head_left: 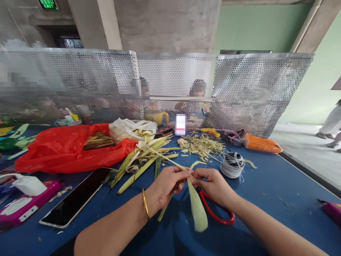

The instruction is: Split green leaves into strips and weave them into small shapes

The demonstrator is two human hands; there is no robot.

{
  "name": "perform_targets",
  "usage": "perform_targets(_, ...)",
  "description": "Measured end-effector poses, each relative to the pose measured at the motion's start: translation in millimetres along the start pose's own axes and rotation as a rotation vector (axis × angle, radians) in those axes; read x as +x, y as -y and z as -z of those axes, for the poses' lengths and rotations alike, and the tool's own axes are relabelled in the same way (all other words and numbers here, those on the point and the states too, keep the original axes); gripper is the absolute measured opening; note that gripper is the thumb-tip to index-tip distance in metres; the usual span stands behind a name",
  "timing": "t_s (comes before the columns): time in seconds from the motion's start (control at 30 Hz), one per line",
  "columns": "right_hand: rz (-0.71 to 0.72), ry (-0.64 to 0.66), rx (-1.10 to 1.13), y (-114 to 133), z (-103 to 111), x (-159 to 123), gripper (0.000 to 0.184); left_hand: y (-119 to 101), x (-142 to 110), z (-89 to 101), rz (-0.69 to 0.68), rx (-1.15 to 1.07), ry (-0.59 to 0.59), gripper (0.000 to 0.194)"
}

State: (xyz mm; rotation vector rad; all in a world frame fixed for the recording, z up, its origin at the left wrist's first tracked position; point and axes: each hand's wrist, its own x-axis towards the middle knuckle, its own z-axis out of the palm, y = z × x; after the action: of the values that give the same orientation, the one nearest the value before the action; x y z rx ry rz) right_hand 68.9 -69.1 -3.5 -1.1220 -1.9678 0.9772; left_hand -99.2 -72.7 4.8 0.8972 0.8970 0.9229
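Note:
Both hands meet over the blue table, pinching a pale corn husk (197,209) whose broad end hangs down toward me. My left hand (170,183) has thumb and fingers closed on the husk's narrow part and a thin stalk that runs up to the left. My right hand (209,181) pinches the same spot from the other side, fingertips close to the left ones. Another narrow green strip (165,209) sticks out below my left hand. Beneath my right wrist lie red-handled scissors (223,220), their blades hidden.
Corn husks (144,174) are piled beside a red plastic bag (64,156). Husk scraps (205,145), a spool of white string (232,165) and an orange packet (262,143) lie farther back. A phone (77,199) and purple power strip (32,202) are at left; a perforated metal screen (176,73) borders the back.

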Motion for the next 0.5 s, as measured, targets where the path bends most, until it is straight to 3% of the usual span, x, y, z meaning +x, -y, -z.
perform_targets(0.1, -0.011, -0.023, -0.150, 0.5, -1.8, -2.5, 0.026, 2.7, 0.4, -1.4, -0.061, 0.161, -0.095, 0.019)
perform_targets(0.27, -0.033, 0.036, -0.215, 6.3, 17.9, 0.5, 0.023, -2.6, -1.1, 0.9, 0.053, 0.094, -0.033, 0.021)
perform_targets(0.43, 0.049, -0.342, -0.281, 11.2, 39.5, 3.5, 0.025, -3.8, -4.4, -0.5, 0.112, 0.122, 0.083, 0.030)
perform_targets(0.5, 0.111, -0.331, -0.280, 12.1, 35.1, 2.1, 0.024, 1.3, -7.0, -4.3, 0.089, 0.212, 0.142, 0.030)
